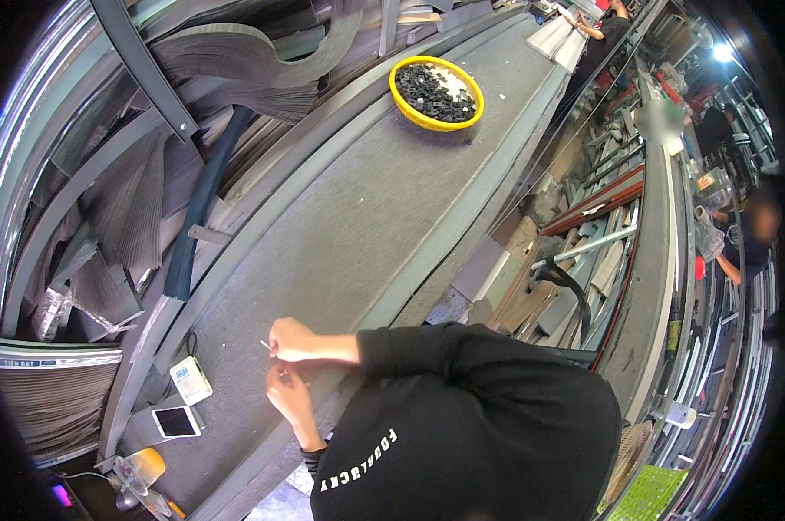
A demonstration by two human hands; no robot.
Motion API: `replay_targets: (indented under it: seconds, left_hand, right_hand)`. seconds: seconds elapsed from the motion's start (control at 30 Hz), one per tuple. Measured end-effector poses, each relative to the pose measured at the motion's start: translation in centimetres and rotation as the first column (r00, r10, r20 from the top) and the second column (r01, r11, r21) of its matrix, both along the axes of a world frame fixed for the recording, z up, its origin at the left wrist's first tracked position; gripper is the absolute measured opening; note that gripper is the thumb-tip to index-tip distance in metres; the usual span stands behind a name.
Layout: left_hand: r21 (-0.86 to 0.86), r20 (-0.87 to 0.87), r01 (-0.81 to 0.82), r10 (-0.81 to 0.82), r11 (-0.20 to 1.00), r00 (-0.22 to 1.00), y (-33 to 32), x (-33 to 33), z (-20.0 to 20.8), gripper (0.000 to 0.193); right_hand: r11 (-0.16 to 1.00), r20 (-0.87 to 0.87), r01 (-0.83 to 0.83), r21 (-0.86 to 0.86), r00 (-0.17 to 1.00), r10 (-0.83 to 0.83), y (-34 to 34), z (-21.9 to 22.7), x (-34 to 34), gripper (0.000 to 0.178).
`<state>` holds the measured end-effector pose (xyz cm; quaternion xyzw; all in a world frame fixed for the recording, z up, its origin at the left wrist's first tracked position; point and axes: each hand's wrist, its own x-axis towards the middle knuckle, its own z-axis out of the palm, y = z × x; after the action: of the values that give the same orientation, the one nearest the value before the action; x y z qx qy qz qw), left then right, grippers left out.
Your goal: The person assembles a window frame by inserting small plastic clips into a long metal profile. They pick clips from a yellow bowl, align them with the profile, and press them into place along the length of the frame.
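Observation:
Both my hands work close together over the near end of a long grey workbench (340, 226). My right hand (290, 339) pinches a small thin pale piece (263, 345) between its fingertips. My left hand (286, 393) is just below it, fingers curled toward the same piece; what it holds, if anything, is too small to tell. My black sleeves come in from the lower right.
A yellow basin (436, 91) of small black parts stands far up the bench. A small white box (190, 379), a phone (176, 422) and a tape roll (141, 469) lie near my hands. Grey profiles and ribbed strips (141, 200) pile up on the left. Other people work at the right.

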<state>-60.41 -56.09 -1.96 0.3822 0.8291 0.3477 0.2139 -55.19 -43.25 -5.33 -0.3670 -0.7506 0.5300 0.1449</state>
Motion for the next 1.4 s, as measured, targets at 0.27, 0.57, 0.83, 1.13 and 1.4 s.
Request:
replay_targets:
  seconds: [0.27,0.57,0.83,1.13,1.4]
  left_hand:
    - [0.097,0.057,-0.081,0.076,0.992,0.996,-0.7,1.4,0.3,0.019]
    - [0.082,0.476,-0.479,0.388,0.874,0.789,-0.6,-2.7,0.0,0.029]
    - [0.119,0.412,-0.523,0.437,0.844,0.8,2.3,-3.0,1.2,0.033]
    - [0.028,0.173,-0.374,0.364,0.927,0.915,6.2,3.6,-1.6,0.034]
    - [0.137,0.069,-0.506,0.502,0.852,0.862,5.8,4.7,-3.9,0.034]
  right_hand:
    - [0.867,-0.738,0.289,-0.405,0.457,-0.497,15.7,12.4,2.5,0.012]
    - [0.574,-0.693,0.814,-0.089,0.363,-0.622,28.5,19.5,30.7,0.022]
    - [0.599,0.032,0.775,0.203,0.606,-0.795,40.9,15.8,46.2,0.026]
    - [0.725,0.31,0.434,0.534,0.698,-0.646,50.4,10.9,48.8,0.025]
    - [0.724,0.443,0.272,0.634,0.64,-0.628,49.2,10.0,48.4,0.024]
